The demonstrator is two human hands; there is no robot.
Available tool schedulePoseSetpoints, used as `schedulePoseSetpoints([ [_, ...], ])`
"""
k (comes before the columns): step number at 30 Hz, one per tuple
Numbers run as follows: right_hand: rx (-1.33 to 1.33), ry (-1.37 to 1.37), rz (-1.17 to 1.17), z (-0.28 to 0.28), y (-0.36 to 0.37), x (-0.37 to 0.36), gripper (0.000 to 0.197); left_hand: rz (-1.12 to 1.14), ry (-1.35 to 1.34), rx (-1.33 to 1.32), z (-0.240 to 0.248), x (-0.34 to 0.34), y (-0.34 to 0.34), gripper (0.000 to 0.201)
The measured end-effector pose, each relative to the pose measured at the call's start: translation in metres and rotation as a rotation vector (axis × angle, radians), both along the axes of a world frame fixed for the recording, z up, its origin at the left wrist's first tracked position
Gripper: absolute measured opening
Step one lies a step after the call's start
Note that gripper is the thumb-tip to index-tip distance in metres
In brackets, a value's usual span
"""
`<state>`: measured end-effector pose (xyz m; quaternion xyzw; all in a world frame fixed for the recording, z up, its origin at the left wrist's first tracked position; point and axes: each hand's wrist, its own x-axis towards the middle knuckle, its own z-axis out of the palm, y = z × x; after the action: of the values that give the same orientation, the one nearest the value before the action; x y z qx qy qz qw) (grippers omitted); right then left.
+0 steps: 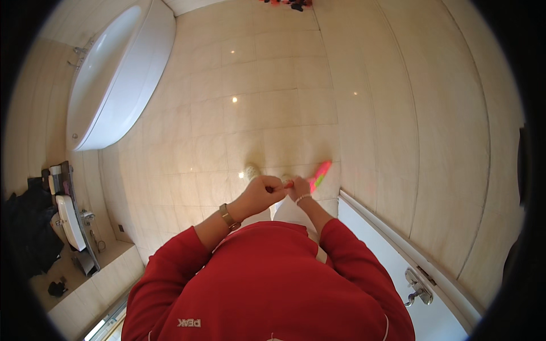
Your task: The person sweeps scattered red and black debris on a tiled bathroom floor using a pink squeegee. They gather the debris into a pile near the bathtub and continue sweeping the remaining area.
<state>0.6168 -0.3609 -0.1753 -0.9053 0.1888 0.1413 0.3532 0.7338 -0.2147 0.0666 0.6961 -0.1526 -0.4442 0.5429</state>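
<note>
My left hand (pixel 260 196), with a gold-toned watch (pixel 227 216) on its wrist, is closed in front of my waist. My right hand (pixel 300 188), wearing a pale bracelet (pixel 303 197), is closed just beside it. A small red-orange piece (pixel 289 184) shows between the fingers of both hands; its kind is too small to make out. Right behind my right hand is a bright pink thing with a green patch (pixel 322 173). Whether it hangs from that hand or lies on the floor, I cannot tell.
Pale slippers (pixel 252 170) are on my feet on the beige tiled floor (pixel 199 136). A white bathtub (pixel 133 79) stands at the far left, a white basin (pixel 70 223) at the left. To my right is a white door with a metal handle (pixel 420 290). Red and black items (pixel 287 3) lie far ahead.
</note>
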Motion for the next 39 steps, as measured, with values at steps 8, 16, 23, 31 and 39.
schedulePoseSetpoints([
  [8,0.564,-0.287,-0.305,-0.033,-0.030,0.131,0.007,-0.080,-0.539,-0.266,0.017,0.020,-0.019,0.034],
  [16,-0.032,-0.071,0.108,0.055,0.013,0.058,0.009,0.008,-0.095,-0.176,0.034,0.019,0.051,0.027],
  [23,0.035,-0.060,0.244,-0.020,0.057,0.101,0.006,0.126,-0.068,-0.008,0.000,0.067,0.076,0.026],
  [31,0.442,-0.318,-0.164,-0.030,0.024,0.220,0.008,-0.020,-0.546,-0.291,0.001,0.097,0.059,0.033],
  [39,-0.103,-0.010,-0.002,0.023,0.012,0.112,0.007,-0.049,-0.061,-0.229,-0.011,0.102,0.053,0.033],
])
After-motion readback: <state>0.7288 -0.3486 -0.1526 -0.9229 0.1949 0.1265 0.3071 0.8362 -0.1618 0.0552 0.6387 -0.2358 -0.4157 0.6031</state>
